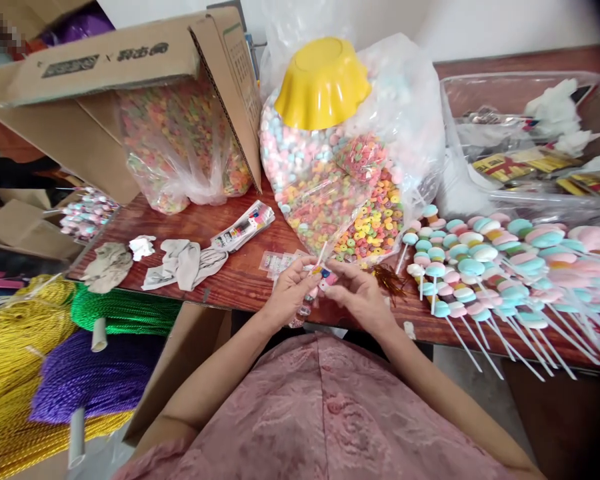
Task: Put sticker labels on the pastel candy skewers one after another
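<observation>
My left hand is closed, with thumb and fingers pinching a small clear wrapper printed in pink, blue and yellow. A short white stick points up from between the fingers. From the right, my right hand pinches the same wrapper by its edge. What the wrapper contains is mostly hidden by the fingers. Just beyond the left hand, several small clear packets lie on the table. To the right, many candy skewers of pink and blue marshmallows on white sticks are heaped.
Behind my hands, a large bag of marshmallows and ring candies holds a yellow bowl. A cardboard box stands left, near a stack of printed wrappers and gloves. A clear bin is at right.
</observation>
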`<state>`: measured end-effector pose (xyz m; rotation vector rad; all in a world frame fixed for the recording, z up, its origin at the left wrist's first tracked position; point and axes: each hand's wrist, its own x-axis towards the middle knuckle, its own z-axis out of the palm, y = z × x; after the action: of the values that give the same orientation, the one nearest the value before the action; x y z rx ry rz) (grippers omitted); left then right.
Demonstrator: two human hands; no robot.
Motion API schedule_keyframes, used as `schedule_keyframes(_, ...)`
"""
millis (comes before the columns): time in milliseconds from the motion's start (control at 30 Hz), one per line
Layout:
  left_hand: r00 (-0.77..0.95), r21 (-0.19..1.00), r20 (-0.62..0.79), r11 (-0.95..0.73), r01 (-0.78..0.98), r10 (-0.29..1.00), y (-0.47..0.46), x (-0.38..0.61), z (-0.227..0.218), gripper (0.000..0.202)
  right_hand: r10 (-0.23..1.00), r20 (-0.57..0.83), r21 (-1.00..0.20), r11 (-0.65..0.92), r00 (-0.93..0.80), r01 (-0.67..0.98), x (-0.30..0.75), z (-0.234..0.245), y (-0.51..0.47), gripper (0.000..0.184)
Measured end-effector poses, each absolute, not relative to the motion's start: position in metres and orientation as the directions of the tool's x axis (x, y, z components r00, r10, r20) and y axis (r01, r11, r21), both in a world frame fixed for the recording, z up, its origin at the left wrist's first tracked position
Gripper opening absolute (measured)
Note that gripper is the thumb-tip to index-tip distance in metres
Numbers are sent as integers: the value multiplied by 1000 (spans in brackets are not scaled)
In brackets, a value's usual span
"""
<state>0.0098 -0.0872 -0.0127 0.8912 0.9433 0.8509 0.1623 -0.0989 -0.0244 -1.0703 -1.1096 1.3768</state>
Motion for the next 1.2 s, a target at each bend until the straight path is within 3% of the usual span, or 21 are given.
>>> schedule_keyframes(100,416,892,-311,413,-181,854,-87,11,-12,60,998,-36,-989,-42,-46,-142,160,-25,-108,28)
schedule_keyframes(200,497,907,-336,417,-58,800,-90,8,-13,44,990,137,-989,135,38,56,161,-28,-112,29)
schedule_keyframes(300,603,898,-388,432,78,697,-88,-1,-8,48,940,327,-919,293,94,266,160,-30,-114,26)
schedule_keyframes(467,762,890,-415,397,226,497,-81,-11,-2,48,855,515,-790,444,66,423,160,-30,-117,21)
schedule_keyframes(533,755,849,-466,474,235,461,-82,-11,-4,46,785,618,-669,505,31,546,168,-29,-117,18)
schedule_keyframes(600,747,783,-514,586,208,421,-85,-10,-7,44,690,706,-439,604,-161,665,181,-26,-117,19)
schedule_keyframes(667,775,730,-517,660,177,364,-89,-10,-8,41,582,668,-172,727,-464,665,196,-22,-119,30)
schedule_keyframes(733,831,699,-485,691,183,271,-91,-10,-7,41,480,564,4,812,-672,583,207,-17,-122,35)
schedule_keyframes(867,910,675,-414,680,286,28,-91,-8,1,49,348,513,107,881,-785,460,212,-8,-130,26)
schedule_keyframes(967,904,824,-428,422,378,27,-90,-7,10,50,427,486,22,866,-763,499,205,-6,-137,26)
schedule_keyframes(1033,883,906,-411,-8,424,226,-91,-8,16,41,602,416,-162,786,-681,596,199,-9,-141,25)
schedule_keyframes(1067,874,862,-345,-253,439,342,-93,-9,18,37,706,348,-306,707,-617,637,196,-11,-142,24)
schedule_keyframes(1133,865,632,-136,-630,451,483,-99,-12,19,31,873,109,-651,424,-475,630,190,-15,-143,26)
schedule_keyframes(1200,874,391,52,-816,427,482,-105,-14,13,29,896,-163,-844,90,-414,528,186,-19,-143,29)
